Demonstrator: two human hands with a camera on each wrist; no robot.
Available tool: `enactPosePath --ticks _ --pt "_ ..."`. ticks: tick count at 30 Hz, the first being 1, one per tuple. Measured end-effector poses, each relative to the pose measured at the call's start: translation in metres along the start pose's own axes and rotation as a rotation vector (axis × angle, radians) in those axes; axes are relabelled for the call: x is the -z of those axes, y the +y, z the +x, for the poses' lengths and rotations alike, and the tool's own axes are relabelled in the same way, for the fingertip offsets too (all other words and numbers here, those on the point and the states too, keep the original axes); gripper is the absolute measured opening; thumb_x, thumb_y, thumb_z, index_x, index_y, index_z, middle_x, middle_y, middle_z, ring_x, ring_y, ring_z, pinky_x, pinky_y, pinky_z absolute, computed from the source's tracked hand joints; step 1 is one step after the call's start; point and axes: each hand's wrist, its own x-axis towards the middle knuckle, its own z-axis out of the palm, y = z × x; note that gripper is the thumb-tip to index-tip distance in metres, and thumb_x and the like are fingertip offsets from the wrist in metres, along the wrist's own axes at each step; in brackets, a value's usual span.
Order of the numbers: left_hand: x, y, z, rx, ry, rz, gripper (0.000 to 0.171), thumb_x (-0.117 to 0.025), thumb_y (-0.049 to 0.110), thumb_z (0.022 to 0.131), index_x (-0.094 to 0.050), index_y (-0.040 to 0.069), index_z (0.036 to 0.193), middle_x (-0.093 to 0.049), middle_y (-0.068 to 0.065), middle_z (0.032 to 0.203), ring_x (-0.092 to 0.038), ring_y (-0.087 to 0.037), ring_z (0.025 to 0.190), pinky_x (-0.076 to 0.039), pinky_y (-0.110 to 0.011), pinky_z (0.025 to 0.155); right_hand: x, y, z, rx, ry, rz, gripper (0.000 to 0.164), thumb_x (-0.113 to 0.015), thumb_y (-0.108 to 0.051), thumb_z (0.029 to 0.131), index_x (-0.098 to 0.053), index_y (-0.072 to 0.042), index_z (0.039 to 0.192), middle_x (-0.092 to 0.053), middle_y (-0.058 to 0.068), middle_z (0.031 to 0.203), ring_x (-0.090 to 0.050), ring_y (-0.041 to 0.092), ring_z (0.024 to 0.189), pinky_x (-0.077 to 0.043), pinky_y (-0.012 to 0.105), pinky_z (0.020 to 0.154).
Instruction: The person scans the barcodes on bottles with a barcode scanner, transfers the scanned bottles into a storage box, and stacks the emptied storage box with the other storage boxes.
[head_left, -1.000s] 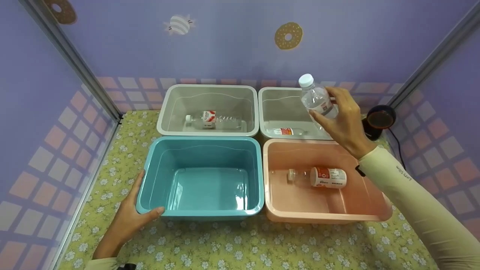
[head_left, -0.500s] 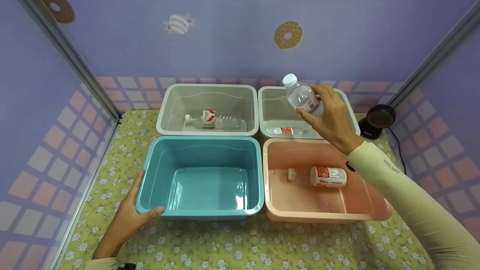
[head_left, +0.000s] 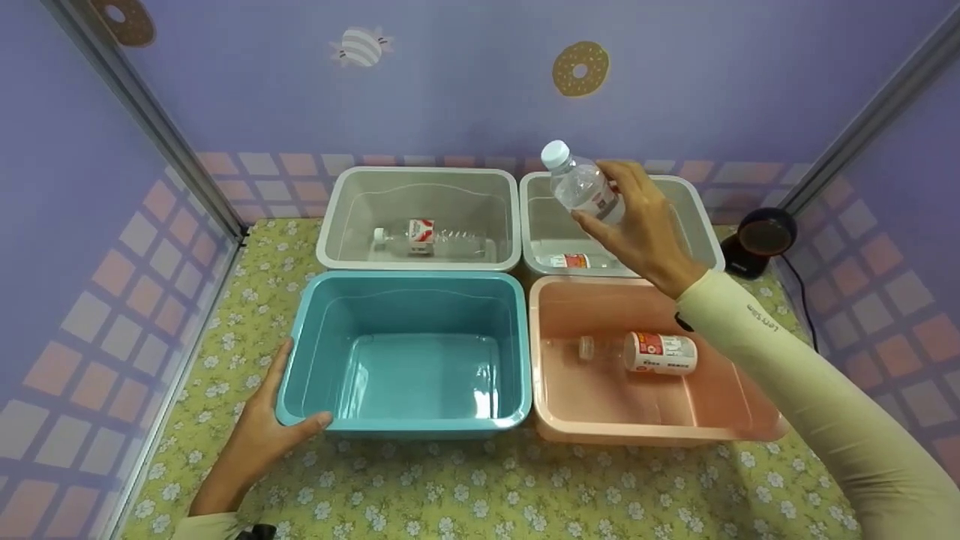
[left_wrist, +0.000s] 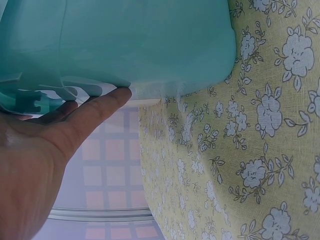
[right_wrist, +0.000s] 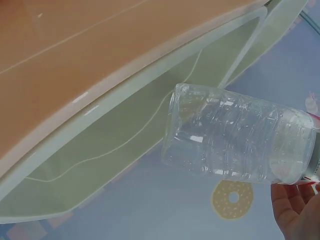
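Observation:
My right hand [head_left: 637, 225] holds a clear plastic bottle [head_left: 587, 191] by its labelled middle, over the back right grey bin. The bottle is tilted, its white cap up and to the left; in the right wrist view its ribbed base [right_wrist: 220, 135] points away from the fingers. My left hand [head_left: 259, 431] rests at the near left corner of the blue bin [head_left: 405, 429], thumb at the front rim and fingers along the left outer side. In the left wrist view straight fingers [left_wrist: 100, 110] lie against the bin's wall.
A bottle [head_left: 421, 236] lies in the back left grey bin [head_left: 341, 202], another [head_left: 574, 261] in the back right grey bin [head_left: 697, 206], and one [head_left: 660, 353] in the peach bin [head_left: 660, 433]. A black round-headed device [head_left: 761, 236] stands at right. Purple walls enclose the flowered tablecloth [head_left: 480, 495].
My right hand has carried the bottle leftward and slightly up, across the back right grey bin. The left hand stays at the blue bin's corner.

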Motion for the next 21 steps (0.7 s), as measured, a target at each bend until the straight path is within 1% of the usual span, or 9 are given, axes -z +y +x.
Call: enactPosePath --ticks 5,9,12,16,21 --pt "0.0 0.0 0.001 0.003 -0.003 -0.017 0.117 -0.084 0.025 0.098 0.0 0.043 0.177 -0.007 -0.026 0.182 -0.036 -0.066 0.151 -0.045 -0.08 0.109 -0.006 -0.005 0.004 0.016 -0.015 0.011 0.068 -0.094 -0.016 0.091 -0.061 0.008 0.145 -0.067 0.024 0.133 -0.069 0.035 0.112 -0.061 0.049 0.094" --pt "0.0 0.0 0.0 0.008 0.001 -0.024 0.117 -0.084 0.023 0.097 -0.001 0.043 0.177 -0.009 -0.027 0.181 -0.039 -0.066 0.149 -0.049 -0.077 0.108 -0.011 -0.009 0.006 0.027 -0.032 0.011 0.066 -0.093 -0.016 0.092 -0.061 0.007 0.145 -0.067 0.024 0.132 -0.069 0.035 0.112 -0.062 0.048 0.093" --pt "0.0 -0.001 0.0 0.002 0.01 -0.017 0.119 -0.084 0.021 0.096 -0.001 0.039 0.179 -0.011 -0.03 0.18 -0.043 -0.067 0.146 -0.053 -0.074 0.105 -0.014 -0.011 0.008 0.042 -0.042 0.015 0.065 -0.092 -0.016 0.093 -0.061 0.007 0.144 -0.067 0.024 0.129 -0.068 0.035 0.109 -0.061 0.046 0.091" --pt "0.0 -0.002 0.0 -0.005 0.013 -0.008 0.12 -0.084 0.018 0.095 0.001 0.034 0.179 -0.01 -0.03 0.18 -0.042 -0.068 0.146 -0.051 -0.076 0.105 -0.019 -0.014 0.01 0.051 -0.052 0.03 0.065 -0.092 -0.017 0.093 -0.06 0.007 0.145 -0.066 0.024 0.13 -0.067 0.035 0.108 -0.06 0.044 0.089" --pt "0.0 -0.001 0.0 -0.001 0.007 -0.026 0.118 -0.084 0.019 0.096 -0.001 0.038 0.179 -0.009 -0.028 0.181 -0.043 -0.067 0.146 -0.053 -0.074 0.104 -0.025 -0.017 0.01 0.04 -0.05 0.044 0.068 -0.093 -0.016 0.091 -0.06 0.009 0.145 -0.066 0.024 0.131 -0.068 0.035 0.108 -0.061 0.045 0.088"
